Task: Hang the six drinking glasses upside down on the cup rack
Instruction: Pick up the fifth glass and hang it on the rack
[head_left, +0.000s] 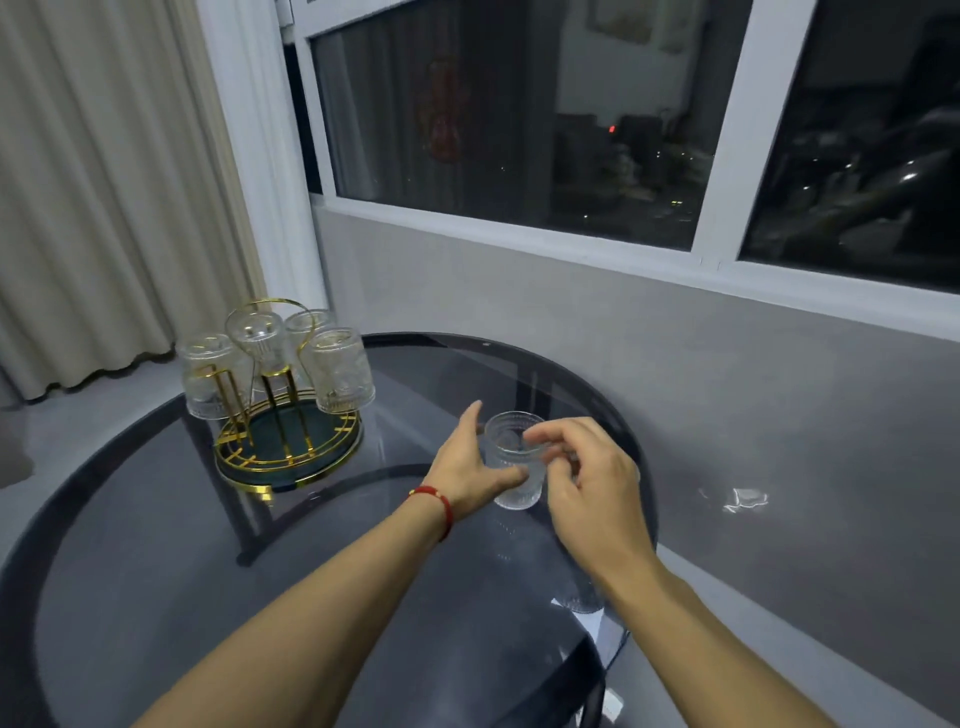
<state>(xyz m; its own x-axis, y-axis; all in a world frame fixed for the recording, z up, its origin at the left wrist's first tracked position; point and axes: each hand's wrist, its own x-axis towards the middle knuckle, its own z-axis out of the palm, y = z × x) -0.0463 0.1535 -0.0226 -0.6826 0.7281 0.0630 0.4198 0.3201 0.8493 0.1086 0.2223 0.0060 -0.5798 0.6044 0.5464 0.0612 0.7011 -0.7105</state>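
Observation:
A gold wire cup rack (283, 415) on a round dark green tray stands at the table's far left. Several ribbed clear glasses (340, 369) hang upside down on its prongs. One more ribbed drinking glass (511, 470) is upright, mouth up, at the middle of the table between my hands. My left hand (467, 467), with a red cord at the wrist, cups its left side: thumb across the front, fingers straight beside it. My right hand (587, 483) pinches the rim from the right and hides what lies behind it.
The round dark glass table (156, 571) shows its crossed legs through the top. A grey wall and a dark window run behind and to the right. A pale curtain (104, 182) hangs at the far left. The table's right edge lies just beyond my right hand.

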